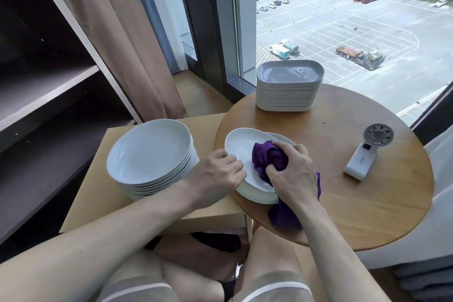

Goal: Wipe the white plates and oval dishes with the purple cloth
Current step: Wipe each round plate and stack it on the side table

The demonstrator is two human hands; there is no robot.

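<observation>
The person sat at the round wooden table (355, 191), where the top oval dish (241, 147) of a short stack lay near its left edge. The left hand (220, 171) curled over the dish's near rim, pinning it. The right hand (291, 174) clenched a wad of the purple cloth (267, 157) and pressed it into the dish's hollow, the loose tail trailing under the wrist. To my eye the glazed dish would be hard, slick and breakable, apt to skate on the one beneath, so the rim looked the sensible place to hold. The cloth, soft and limp, wanted bunching in the fist. A tall stack of round white plates (149, 152) stood on the low side table (98, 203) to the left, a stack of grey dishes (289, 86) on the round table's far side, and a small white fan (365, 154) to the right.
</observation>
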